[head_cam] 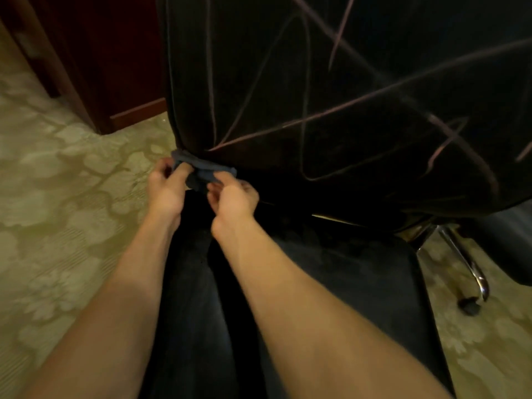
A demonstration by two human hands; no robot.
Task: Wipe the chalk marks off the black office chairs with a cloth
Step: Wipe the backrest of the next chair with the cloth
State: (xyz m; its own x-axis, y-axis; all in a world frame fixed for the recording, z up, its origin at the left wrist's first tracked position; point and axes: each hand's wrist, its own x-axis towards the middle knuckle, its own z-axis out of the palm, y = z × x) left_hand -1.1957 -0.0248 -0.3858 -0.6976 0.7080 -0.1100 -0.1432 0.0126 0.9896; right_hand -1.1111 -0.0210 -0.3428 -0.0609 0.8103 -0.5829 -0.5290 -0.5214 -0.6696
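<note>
A small dark blue-grey cloth (201, 171) of soft, crumpled fabric is being held at the lower left corner of the backrest (331, 96) of a black office chair, where the backrest is meeting the seat (345, 277). The cloth is being bunched into an irregular strip whose long axis is running from upper left to lower right, its upper left end lying against the backrest's edge. The cloth's left end is being pinched by the curled fingers and thumb of the left hand (164, 189); its right end is being pinched in the same way by the right hand (233, 198), so that the grip of each hand is being closed on the fabric. Both bare forearms are being extended forward over the seat.

The backrest is being shown as a broad, matt black panel with a fine, velvety texture, leaning slightly to the right in the view. Thin, pale pinkish chalk marks (359, 102) are being seen across it as long straight and gently curved strokes crossing one another, most densely toward the right. The seat is being shown as a smooth, dark, faintly glossy pad.

At lower right, a curved, polished chrome leg (472, 269) ending in a dark caster (469, 306) is being seen. The floor is being covered by a pale green carpet (57, 197) with a raised floral pattern, and dark reddish wood panelling (115, 53) is being seen at upper left.
</note>
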